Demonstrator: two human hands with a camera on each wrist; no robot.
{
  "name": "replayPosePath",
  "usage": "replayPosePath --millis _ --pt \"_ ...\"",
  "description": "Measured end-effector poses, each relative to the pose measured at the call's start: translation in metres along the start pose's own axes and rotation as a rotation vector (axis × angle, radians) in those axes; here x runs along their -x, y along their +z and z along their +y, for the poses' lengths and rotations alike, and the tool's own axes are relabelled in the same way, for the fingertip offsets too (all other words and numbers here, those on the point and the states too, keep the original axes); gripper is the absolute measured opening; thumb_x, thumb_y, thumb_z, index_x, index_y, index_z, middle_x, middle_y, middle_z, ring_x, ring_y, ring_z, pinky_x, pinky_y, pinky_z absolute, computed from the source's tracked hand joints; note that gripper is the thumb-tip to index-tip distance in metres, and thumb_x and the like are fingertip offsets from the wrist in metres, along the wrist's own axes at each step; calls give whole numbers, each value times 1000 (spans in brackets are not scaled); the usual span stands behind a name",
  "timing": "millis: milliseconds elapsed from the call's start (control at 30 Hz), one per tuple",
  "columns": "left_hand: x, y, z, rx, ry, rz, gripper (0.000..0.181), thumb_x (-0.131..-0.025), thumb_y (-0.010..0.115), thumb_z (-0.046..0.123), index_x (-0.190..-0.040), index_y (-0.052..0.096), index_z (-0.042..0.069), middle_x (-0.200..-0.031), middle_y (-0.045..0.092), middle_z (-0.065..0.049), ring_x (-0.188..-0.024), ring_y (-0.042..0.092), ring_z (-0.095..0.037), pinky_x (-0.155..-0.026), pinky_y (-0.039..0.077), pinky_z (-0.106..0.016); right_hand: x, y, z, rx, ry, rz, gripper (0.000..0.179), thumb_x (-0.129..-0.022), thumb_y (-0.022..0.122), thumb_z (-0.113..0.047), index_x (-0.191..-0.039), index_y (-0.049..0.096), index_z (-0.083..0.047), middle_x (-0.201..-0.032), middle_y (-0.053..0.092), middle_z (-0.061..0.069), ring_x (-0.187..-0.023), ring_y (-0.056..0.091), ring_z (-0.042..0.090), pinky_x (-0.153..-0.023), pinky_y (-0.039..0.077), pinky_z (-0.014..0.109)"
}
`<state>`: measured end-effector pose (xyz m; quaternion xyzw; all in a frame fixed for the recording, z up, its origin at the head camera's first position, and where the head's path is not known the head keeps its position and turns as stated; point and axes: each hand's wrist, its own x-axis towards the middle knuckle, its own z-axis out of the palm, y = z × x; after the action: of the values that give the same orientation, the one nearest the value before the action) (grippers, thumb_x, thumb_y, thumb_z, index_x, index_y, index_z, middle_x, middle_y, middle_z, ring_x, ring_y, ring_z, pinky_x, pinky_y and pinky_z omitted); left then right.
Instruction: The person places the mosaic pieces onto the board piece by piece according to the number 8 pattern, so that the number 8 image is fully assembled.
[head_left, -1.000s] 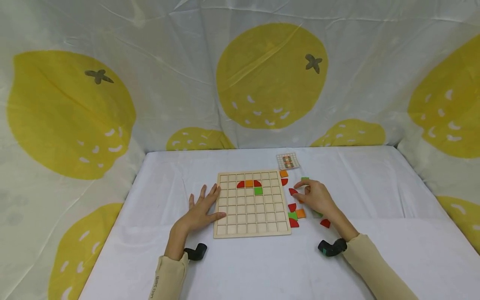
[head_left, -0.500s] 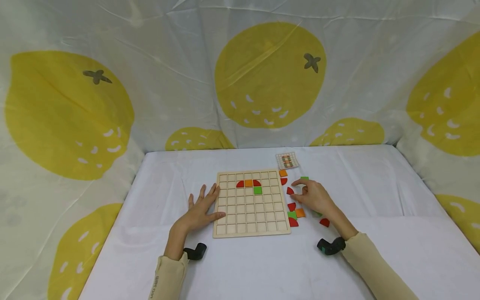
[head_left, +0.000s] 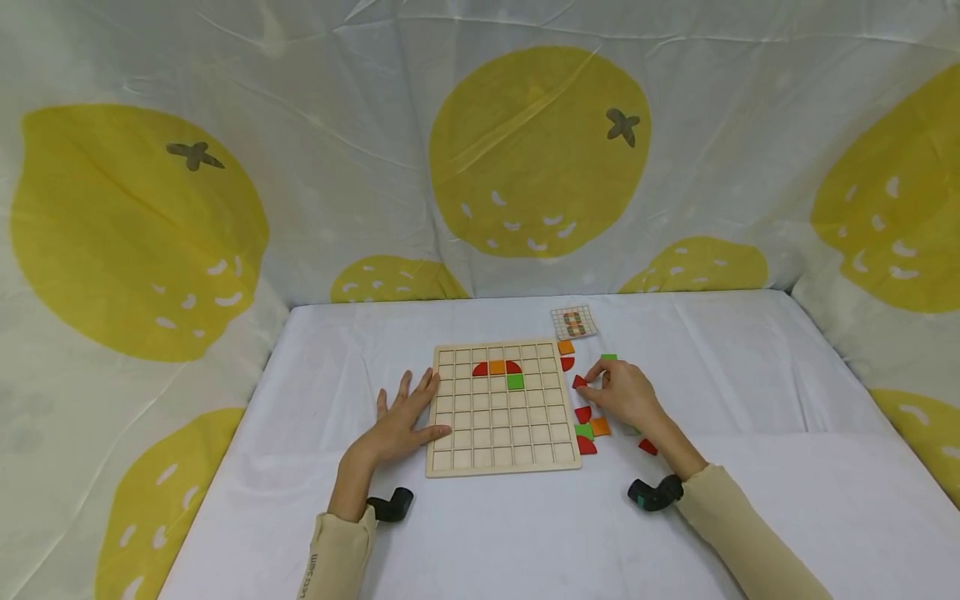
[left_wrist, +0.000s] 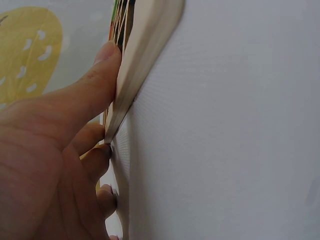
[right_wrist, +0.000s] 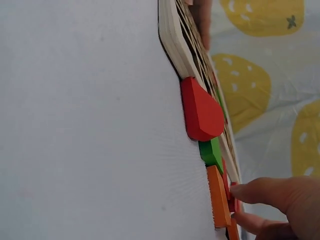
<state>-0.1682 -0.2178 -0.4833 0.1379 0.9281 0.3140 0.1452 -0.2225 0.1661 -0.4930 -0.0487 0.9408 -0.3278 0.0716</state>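
A square wooden grid board (head_left: 495, 454) lies on the white table. Its cells hold two red quarter-circle tiles (head_left: 481, 368) with an orange square tile (head_left: 497, 367) between them, and a green square tile (head_left: 515, 382) below. My left hand (head_left: 401, 425) rests at the board's left edge, fingers spread and thumb on its rim (left_wrist: 130, 65). Just right of the board, my right hand (head_left: 626, 392) pinches a red quarter-circle tile (head_left: 579, 382) between thumb and index finger. The right wrist view shows this red tile (right_wrist: 233, 197) partly hidden at the fingertips.
Loose tiles lie along the board's right side: an orange square (head_left: 566, 347), red quarter-circles (head_left: 588, 446), a green square (head_left: 609, 357) and another orange square (head_left: 601, 427). A small printed pattern card (head_left: 574, 322) lies behind them. A lemon-print cloth (head_left: 540, 150) hangs at the back.
The red tile at my right fingertips has shifted slightly left and turned, and the thumb and index finger have closed on it. My left hand and the board have stayed put.
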Motion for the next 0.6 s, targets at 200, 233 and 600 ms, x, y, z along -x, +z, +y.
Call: replayPosePath --millis 200,233,600 --pt "0 1 -1 3 -6 -7 93 -98 71 36 -165 15 5 -175 6 -14 -160 -12 -44 -119 -19 -73 -3 -3 5 -46 -104 -104 37 -93 77 -20 -128 69 -10 -59 39 -2 -51 37 14 -49 28 23" --pt "0 1 -1 6 -6 -8 93 -98 71 36 -165 14 5 -175 6 -14 -160 -13 -44 -119 -19 -73 -3 -4 6 -55 -125 -129 38 -93 74 -16 -130 68 -12 -59 37 -3 -51 35 14 -49 27 23" --pt "-2 0 -3 4 -6 -8 94 -98 71 38 -165 15 6 -175 6 -14 -161 -12 -44 -119 -19 -73 -4 -19 14 15 -172 -178 28 -92 76 -17 -120 74 -11 -62 42 -2 -52 40 14 -49 30 23"
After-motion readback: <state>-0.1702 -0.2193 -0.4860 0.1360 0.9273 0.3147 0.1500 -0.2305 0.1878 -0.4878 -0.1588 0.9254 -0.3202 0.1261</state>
